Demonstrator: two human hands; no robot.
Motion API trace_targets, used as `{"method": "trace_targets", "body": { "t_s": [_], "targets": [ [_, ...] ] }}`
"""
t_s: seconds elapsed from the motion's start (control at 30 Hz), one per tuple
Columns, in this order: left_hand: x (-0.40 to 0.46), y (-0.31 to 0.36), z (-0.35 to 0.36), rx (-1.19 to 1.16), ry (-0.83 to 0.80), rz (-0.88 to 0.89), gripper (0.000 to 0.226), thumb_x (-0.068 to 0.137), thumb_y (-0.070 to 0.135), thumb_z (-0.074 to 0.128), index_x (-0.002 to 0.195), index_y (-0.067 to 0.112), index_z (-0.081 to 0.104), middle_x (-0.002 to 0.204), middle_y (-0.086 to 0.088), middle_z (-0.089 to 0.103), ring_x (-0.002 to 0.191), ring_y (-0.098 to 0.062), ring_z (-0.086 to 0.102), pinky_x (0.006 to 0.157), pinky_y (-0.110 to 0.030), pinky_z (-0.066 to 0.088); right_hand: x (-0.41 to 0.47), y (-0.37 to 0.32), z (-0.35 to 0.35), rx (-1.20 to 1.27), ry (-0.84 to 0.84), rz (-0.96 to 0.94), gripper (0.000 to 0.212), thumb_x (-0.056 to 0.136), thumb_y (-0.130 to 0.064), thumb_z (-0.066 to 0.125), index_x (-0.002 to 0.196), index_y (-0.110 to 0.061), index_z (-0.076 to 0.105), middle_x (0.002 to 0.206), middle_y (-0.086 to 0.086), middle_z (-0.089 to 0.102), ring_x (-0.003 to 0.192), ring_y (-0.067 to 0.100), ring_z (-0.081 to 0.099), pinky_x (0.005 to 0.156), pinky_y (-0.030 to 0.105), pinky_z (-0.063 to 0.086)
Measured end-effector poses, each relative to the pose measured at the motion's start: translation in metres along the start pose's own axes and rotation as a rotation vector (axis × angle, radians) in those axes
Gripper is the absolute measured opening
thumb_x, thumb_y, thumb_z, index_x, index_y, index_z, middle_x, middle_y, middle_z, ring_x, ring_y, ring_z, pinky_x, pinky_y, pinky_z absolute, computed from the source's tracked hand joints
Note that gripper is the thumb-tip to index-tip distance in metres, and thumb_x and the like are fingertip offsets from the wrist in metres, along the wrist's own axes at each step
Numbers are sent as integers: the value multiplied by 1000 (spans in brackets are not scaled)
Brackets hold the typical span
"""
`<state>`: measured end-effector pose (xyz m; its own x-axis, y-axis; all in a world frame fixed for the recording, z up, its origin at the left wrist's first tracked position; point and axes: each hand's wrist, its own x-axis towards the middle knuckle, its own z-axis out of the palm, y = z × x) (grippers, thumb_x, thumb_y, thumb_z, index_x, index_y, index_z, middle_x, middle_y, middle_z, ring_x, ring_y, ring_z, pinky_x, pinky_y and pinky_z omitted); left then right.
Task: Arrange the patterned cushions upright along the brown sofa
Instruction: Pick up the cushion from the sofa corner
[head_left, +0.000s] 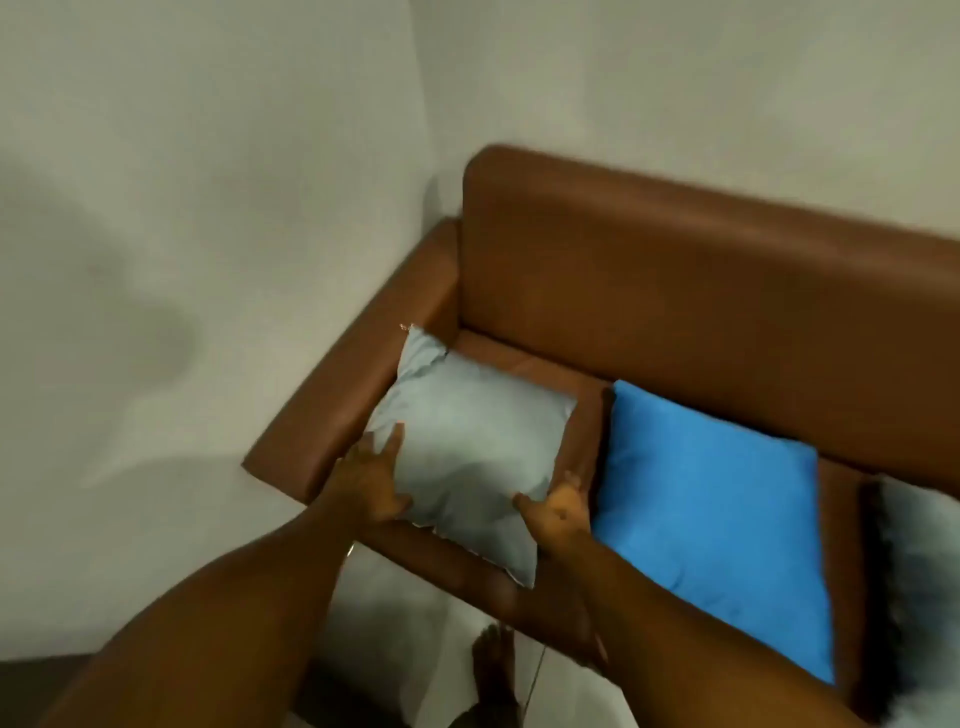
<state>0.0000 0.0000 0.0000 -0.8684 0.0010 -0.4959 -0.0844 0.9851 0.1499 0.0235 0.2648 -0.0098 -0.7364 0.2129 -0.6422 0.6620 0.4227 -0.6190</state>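
A pale grey-blue cushion (470, 441) lies flat on the left end of the brown sofa (675, 291), its far corner against the armrest. My left hand (374, 480) presses on the cushion's near-left edge with fingers spread. My right hand (558, 512) cups its near-right edge, palm turned inward. A bright blue cushion (711, 519) lies flat on the seat to the right. A third, pale fuzzy cushion (919, 597) shows partly at the right edge. The picture is blurred.
The sofa's left armrest (358, 395) stands close to a white wall (208, 208) in the room's corner. Pale glossy floor (395, 613) and my bare foot (496, 660) show below the seat's front edge.
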Motion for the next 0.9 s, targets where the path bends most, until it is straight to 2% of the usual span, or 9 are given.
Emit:
{"method": "trace_targets", "body": {
  "t_s": [0.1,0.2,0.33,0.47,0.57,0.63,0.73,0.83,0.9],
  "targets": [
    [48,-45,44,90,-95,51,142,68,76,74,154,33,-30,171,-18,-8,158,-42,9,127,-50,18,44,38,41,39,-75,109,118,68,-48,88,156,-10,21,157,16,41,138,36,48,111,45,47],
    [70,-60,76,158,-66,77,146,53,92,60,156,36,-28,170,-22,-7,155,-49,14,123,-56,26,72,69,68,-65,-162,54,151,46,-64,88,161,-35,-5,163,9,30,141,36,45,110,48,47],
    [86,-40,110,-95,145,-12,115,78,72,68,163,39,-2,168,-21,19,149,-46,31,119,-61,36,88,94,78,-307,-186,-55,137,72,-39,83,156,-43,-26,164,9,25,127,36,58,99,41,51],
    [83,-36,84,-222,321,28,71,87,46,52,153,24,43,147,-17,56,131,-41,57,109,-53,48,82,100,64,20,-84,-219,102,79,-17,67,157,-53,11,122,1,73,100,19,72,91,38,60],
    [71,-25,9,-402,372,131,72,71,48,61,141,58,46,130,-8,69,110,-33,69,98,-44,53,72,67,22,296,10,-285,61,82,-15,63,137,-42,63,115,-16,77,105,6,73,88,27,60],
    [75,-7,-44,-366,452,206,73,68,48,76,128,74,44,116,-5,72,90,-31,70,86,-41,54,77,29,-14,465,111,-294,40,85,-9,62,100,-42,78,88,-18,80,81,0,72,69,17,57],
    [122,18,-110,-152,762,271,50,79,53,75,126,35,70,114,-9,76,99,-33,73,88,-40,55,112,-44,-67,854,209,-301,41,91,-2,52,63,-23,74,55,-11,68,47,1,59,43,15,47],
    [209,35,-144,-210,860,276,53,86,50,76,124,13,67,121,-14,69,110,-31,66,92,-35,50,163,-112,-104,1122,95,-347,19,100,-23,57,90,-12,69,60,-8,66,50,6,60,53,23,50],
    [266,46,-150,-465,865,167,69,85,52,75,134,7,57,133,-19,58,120,-30,59,99,-25,43,204,-128,-111,952,7,-403,61,86,-54,70,125,-7,62,75,-12,66,61,4,62,61,25,53]
  ]
}}
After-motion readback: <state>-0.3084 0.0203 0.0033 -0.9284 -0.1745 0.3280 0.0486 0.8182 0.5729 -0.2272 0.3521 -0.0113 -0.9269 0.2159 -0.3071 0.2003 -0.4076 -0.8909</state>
